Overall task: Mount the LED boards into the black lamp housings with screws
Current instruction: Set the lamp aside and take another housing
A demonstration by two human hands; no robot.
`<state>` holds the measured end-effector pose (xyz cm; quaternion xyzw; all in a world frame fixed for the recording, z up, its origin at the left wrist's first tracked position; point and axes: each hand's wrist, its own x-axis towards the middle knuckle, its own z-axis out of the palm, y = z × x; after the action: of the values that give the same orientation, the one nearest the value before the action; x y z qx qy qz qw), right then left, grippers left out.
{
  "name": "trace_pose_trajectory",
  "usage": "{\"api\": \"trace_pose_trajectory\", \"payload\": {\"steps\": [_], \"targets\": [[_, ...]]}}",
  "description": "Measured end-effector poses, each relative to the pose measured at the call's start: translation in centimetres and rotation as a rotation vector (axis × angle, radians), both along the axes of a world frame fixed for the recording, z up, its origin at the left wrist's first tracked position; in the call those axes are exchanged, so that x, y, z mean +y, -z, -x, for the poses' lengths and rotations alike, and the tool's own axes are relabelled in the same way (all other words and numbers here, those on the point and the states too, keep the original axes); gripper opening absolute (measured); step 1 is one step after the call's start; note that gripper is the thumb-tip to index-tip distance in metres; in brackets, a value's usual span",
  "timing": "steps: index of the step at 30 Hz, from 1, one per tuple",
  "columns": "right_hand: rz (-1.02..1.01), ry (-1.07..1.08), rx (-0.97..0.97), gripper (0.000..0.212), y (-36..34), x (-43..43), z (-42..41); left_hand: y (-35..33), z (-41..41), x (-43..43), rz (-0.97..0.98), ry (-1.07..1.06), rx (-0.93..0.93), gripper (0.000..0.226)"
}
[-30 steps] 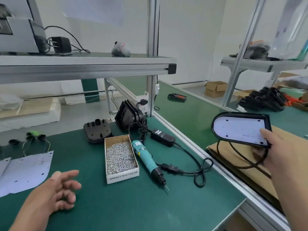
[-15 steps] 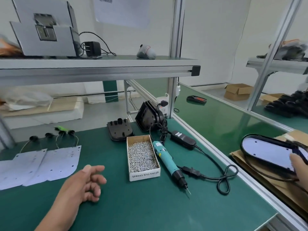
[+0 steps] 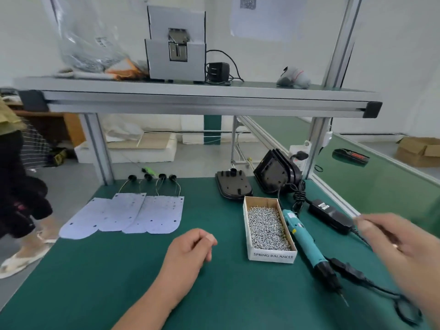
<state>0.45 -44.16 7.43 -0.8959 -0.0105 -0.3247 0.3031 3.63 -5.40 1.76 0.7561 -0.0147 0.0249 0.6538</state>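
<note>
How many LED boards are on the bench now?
4, fanned and overlapping on the bench's left: leftmost board, second, third, rightmost. Overlap may hide more.

Right hand [image 3: 390,244] motion-blurred, grip unreadable; cable loop [image 3: 406,313] partly behind its forearm; bystander [image 3: 14,186] cropped at left edge.

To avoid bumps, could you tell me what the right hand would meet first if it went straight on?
Probably the black power adapter, just beyond the right hand and its blurred fingertips; the teal screwdriver lies behind it. The hand's height above the table is unclear.
</note>
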Motion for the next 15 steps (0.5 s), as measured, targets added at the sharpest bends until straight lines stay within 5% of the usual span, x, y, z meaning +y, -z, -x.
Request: {"api": "trace_pose_trajectory", "payload": {"steps": [4,8,15], "targets": [[0.117,-0.257,0.231,0.025,-1.9,10.9,-8.0,0.2,-0.1,0.2,-0.031,-0.040,-0.018,0.027],[0.477,-0.199,0.367,0.060,-1.2,17.4,-18.3,0.1,-0.1,0.1,0.000,-0.031,-0.019,0.031],[0.714,-0.080,0.647,0.119,2.3,22.4,-27.8,0.0,-0.5,0.5,0.050,-0.001,-0.017,0.036]]}}
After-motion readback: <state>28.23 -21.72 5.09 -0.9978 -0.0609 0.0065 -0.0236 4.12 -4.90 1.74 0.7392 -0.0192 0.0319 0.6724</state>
